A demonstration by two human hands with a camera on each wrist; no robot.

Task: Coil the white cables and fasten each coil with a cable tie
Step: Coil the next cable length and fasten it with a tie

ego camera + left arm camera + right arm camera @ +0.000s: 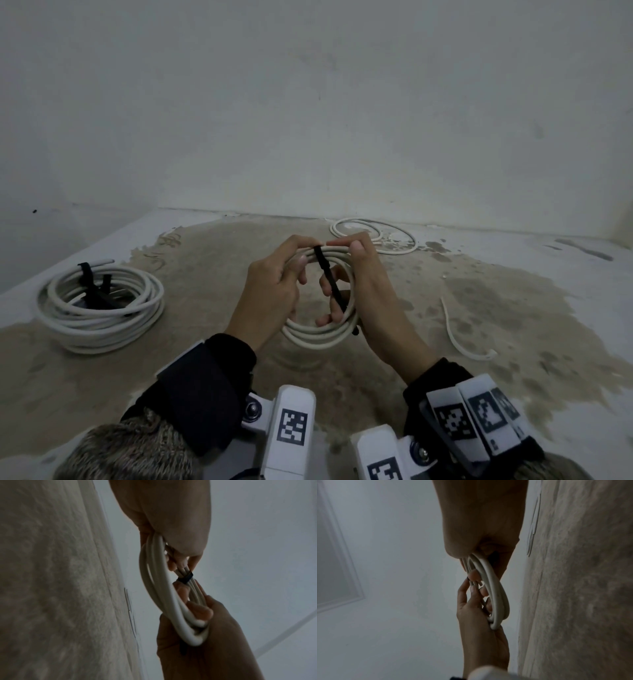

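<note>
Item: small white cable coil (pixel 320 334), held in the air above the stained surface (pixel 219 260), between both my hands.
Left hand (pixel 274 291): fingers curled around the coil's left side, thumb and forefinger pinching its top strands.
Right hand (pixel 359 284): fingers curled through the coil's right side, thumb pressing the top beside the tie.
Black cable tie (pixel 330 284): wrapped over the top of the held coil, its tail running down across the opening to the lower right rim.
Large white coil (pixel 101 305): lying on the surface to my left, black ties (pixel 92 284) resting on it.
Loose cable loop (pixel 376 236): flat on the surface near the wall (pixel 308 102).
Short cable piece (pixel 460 337): on the surface to my right.
</note>
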